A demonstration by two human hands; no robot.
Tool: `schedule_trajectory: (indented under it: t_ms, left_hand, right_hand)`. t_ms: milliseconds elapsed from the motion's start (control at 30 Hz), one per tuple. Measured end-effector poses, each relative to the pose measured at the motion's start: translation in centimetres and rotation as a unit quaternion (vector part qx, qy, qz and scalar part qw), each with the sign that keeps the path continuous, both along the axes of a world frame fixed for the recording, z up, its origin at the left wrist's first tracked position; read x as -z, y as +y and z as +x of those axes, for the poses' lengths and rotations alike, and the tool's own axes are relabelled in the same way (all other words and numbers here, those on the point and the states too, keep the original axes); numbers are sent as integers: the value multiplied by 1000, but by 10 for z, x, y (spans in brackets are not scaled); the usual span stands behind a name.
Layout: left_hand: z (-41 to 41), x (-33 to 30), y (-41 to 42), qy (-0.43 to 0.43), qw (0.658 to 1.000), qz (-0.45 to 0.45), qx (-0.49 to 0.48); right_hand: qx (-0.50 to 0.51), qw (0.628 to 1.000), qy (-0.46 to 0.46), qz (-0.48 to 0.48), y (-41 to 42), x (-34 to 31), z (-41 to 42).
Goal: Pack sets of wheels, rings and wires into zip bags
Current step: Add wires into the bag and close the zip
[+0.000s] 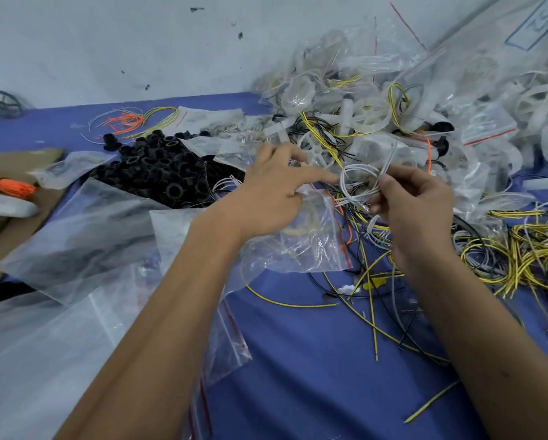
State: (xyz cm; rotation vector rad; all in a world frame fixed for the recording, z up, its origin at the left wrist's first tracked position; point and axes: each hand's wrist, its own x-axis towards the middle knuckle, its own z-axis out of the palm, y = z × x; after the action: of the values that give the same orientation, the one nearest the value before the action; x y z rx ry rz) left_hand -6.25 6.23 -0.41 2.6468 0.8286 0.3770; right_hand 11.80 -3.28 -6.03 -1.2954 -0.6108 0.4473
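**White wire loop going at the zip bag, both hands busy**

So here's the bench. Right hand (415,211) has its fingers curled in, pinching a coiled white wire (358,182) between thumb and fingertips; the loop hangs just off the hand toward the middle, and its loose ends poke up and away. Left hand (272,192) is over the mouth of a clear zip bag (310,246) with a red seal strip. The index finger sticks out straight toward the wire loop, and the other fingers are bent and seem to be holding the bag's edge (can't really tell how firm the grip is, the plastic hides it). The bag lies crumpled on the blue table (298,360), right under and between the hands.

Behind the left hand there's a heap of black rings (158,166). Up at the back right is a big pile of packed bags (377,100) with white wheels and yellow-black wires inside. Loose yellow-black wires (536,252) are tangled on the right side of the table, with single strands trailing toward the front. Empty zip bags (76,236) are stacked flat on the left, overlapping each other, and an orange wire bundle (6,185) sits at the far left edge on some cardboard (18,160). A small bunch of orange and yellow wires lies near the wall, behind the rings.
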Motion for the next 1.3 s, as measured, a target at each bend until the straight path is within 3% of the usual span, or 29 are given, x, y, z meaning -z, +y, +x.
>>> schedule_trajectory:
  t_ms: [200, 400, 633, 700, 833, 967, 1133, 1300]
  left_hand:
    - [-5, 0, 8, -38, 999, 9, 6]
    - [-13, -11, 15, -132, 991, 25, 5]
    - [-11, -19, 4, -184, 982, -30, 28]
    - [-10, -20, 2, -181, 982, -38, 29]
    - [-10, -21, -1, -176, 982, -55, 41]
    - [-3, -23, -8, -187, 977, -75, 75]
    - [3, -21, -13, -208, 972, -74, 81]
    - [5, -19, -15, -188, 976, -74, 81]
  right_hand:
    - [-9, 1000, 5, -19, -4, -2, -4]
    - [-160, 979, 124, 0, -5, -11, -19]
    - [-138, 985, -76, -76, -5, -3, -30]
    - [-150, 983, -73, -81, -5, -3, -29]
    - [-307, 949, 0, -76, -7, -7, -29]
    - [-380, 918, -38, -107, -11, -10, -31]
    - [-360, 883, -237, -188, -17, -13, -31]
    - [-431, 886, -150, -80, -18, -19, -39]
